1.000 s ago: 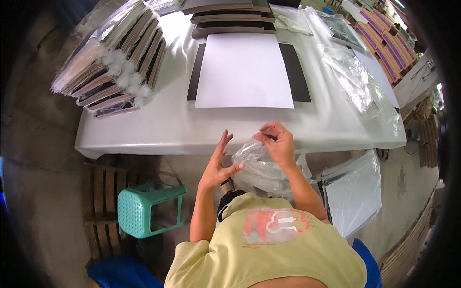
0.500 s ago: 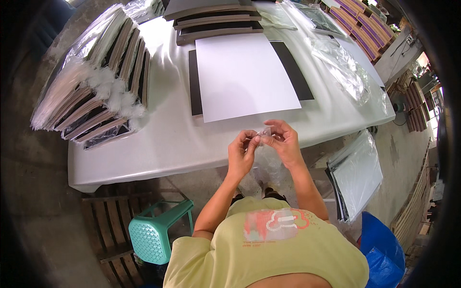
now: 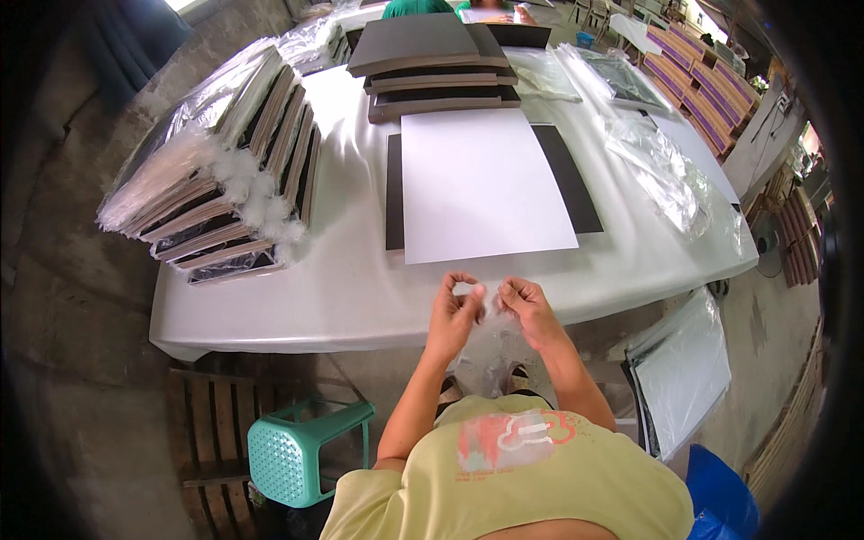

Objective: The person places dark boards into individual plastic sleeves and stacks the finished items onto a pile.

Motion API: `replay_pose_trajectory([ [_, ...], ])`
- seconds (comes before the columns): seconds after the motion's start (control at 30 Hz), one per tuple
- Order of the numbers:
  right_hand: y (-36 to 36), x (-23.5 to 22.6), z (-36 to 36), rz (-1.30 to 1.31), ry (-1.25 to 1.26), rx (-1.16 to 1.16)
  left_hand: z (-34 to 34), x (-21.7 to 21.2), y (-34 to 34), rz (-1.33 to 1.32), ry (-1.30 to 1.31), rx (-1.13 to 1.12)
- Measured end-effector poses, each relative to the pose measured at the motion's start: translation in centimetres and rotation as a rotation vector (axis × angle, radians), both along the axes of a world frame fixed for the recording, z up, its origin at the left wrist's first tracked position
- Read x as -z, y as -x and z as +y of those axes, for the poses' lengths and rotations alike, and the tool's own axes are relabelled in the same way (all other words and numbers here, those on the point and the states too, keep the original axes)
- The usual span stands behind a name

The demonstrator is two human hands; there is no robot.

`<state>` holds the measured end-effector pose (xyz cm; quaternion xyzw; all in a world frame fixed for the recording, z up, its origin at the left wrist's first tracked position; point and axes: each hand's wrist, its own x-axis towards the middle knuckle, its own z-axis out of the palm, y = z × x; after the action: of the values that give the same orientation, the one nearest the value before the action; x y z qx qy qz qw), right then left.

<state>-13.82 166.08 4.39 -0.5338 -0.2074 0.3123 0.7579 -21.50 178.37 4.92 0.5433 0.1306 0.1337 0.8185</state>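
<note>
My left hand [image 3: 454, 319] and my right hand [image 3: 531, 313] are close together above the near edge of the table, each with thumb and fingers pinched. Between them they grip a thin clear plastic bag [image 3: 490, 346], which hangs toward the floor and is hard to make out against it. Just beyond my hands, a large white sheet [image 3: 486, 189] lies over a black board [image 3: 569, 180], whose left and right sides stick out. The sheet's far edge meets a stack of dark, thick-edged boards [image 3: 414, 47].
Plastic-wrapped frames [image 3: 211, 171] are piled at the table's left. Crumpled clear film [image 3: 661, 171] lies on the right of the white-covered table [image 3: 333, 306]. A green stool [image 3: 288, 459] stands at lower left, wrapped panels [image 3: 684, 378] at lower right. Another person's green sleeve [image 3: 418, 7] shows at the far end.
The view has shifted, so the table sits lower and its far end shows. My hands have drawn slightly apart, and the right fingers have curled in from a more spread pose.
</note>
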Motion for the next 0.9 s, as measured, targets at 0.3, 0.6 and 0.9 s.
replay_pose_trajectory([
  [0.3, -3.5, -2.3, -4.1, 0.361, -0.227, -0.057, -1.3, 0.8, 2.9, 0.001, -0.159, 0.681],
  [0.6, -16.7, 0.5, -15.9, 0.443, -0.475, 0.440, 1.5, -1.7, 6.7, -0.582, -0.200, 0.629],
  [0.9, -9.9, 5.2, -14.6, 0.451, 0.194, 0.018, 7.0, 0.7, 8.1, -0.891, 0.339, -0.061],
])
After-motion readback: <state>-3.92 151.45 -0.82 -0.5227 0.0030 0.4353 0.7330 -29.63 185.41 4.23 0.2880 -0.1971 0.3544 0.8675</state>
